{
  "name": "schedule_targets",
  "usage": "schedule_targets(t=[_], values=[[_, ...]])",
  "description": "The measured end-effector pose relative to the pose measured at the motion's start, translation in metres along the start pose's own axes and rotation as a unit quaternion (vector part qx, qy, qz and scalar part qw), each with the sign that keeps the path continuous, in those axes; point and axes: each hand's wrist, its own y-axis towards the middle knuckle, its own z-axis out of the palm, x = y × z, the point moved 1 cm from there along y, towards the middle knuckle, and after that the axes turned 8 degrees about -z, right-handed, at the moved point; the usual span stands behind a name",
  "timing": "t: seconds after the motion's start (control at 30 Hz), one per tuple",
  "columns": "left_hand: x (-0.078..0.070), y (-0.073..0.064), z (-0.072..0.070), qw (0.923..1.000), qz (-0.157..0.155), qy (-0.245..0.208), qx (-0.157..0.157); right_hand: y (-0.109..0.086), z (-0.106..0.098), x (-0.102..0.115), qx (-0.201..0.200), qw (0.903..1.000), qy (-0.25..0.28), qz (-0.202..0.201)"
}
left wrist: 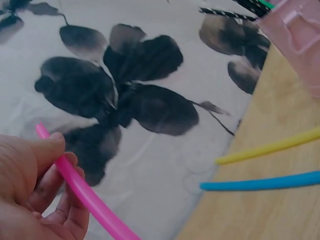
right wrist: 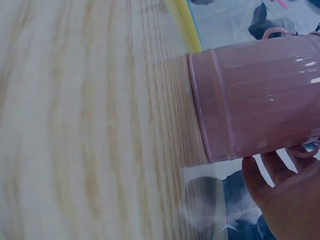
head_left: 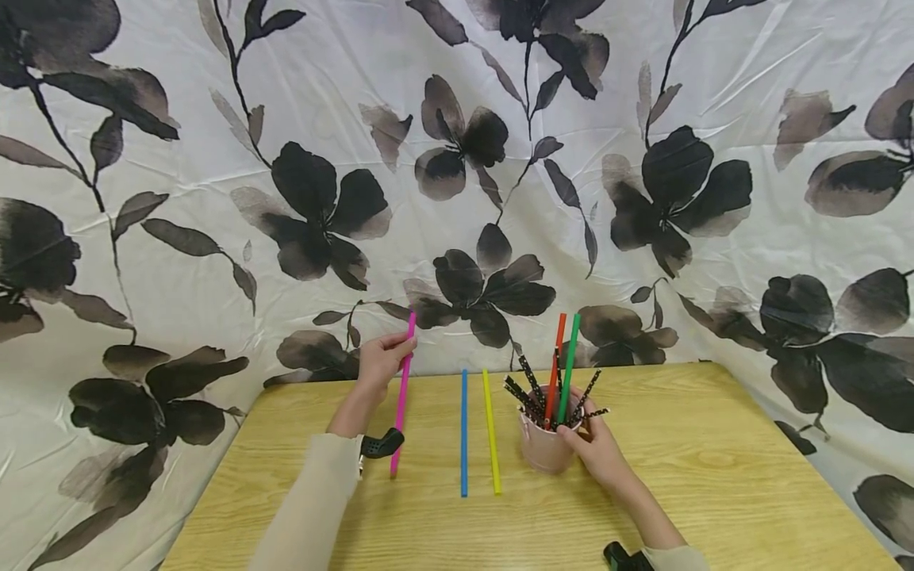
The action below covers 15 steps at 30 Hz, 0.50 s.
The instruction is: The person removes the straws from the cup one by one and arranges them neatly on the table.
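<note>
Near the table's back edge, my left hand [head_left: 377,366] pinches a pink straw [head_left: 402,396] close to its upper end. The left wrist view shows that pink straw [left wrist: 92,200] between thumb and fingers. My right hand [head_left: 605,456] grips the right side of a small pink bucket [head_left: 548,452], thumb at the front near the rim. In the bucket stand a red straw [head_left: 559,341], a green straw [head_left: 570,365] and several black straws with white dots [head_left: 530,373]. Between the hands, a blue straw [head_left: 464,436] and a yellow straw [head_left: 492,436] lie roughly parallel on the table.
The wooden table [head_left: 714,476] has its back edge against a white cloth [head_left: 571,238] printed with dark flowers. The bucket [right wrist: 260,100] stands on the tabletop, a handle loop [right wrist: 277,32] on its side.
</note>
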Motion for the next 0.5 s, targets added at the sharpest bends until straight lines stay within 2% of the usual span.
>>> schedule_targets(t=[0.27,0.43,0.5], values=[[0.028,0.015,0.011,0.9998,-0.012,-0.017,-0.005,0.002,-0.002,0.002,-0.004,1.0000,-0.004,0.000],[0.047,0.020,0.015,0.9999,-0.013,0.006,-0.009,0.002,-0.002,0.002,-0.003,1.0000,-0.001,-0.004],[0.055,0.019,0.016,0.9996,-0.022,0.018,0.000,0.001,-0.001,0.002,0.000,1.0000,0.000,-0.004]])
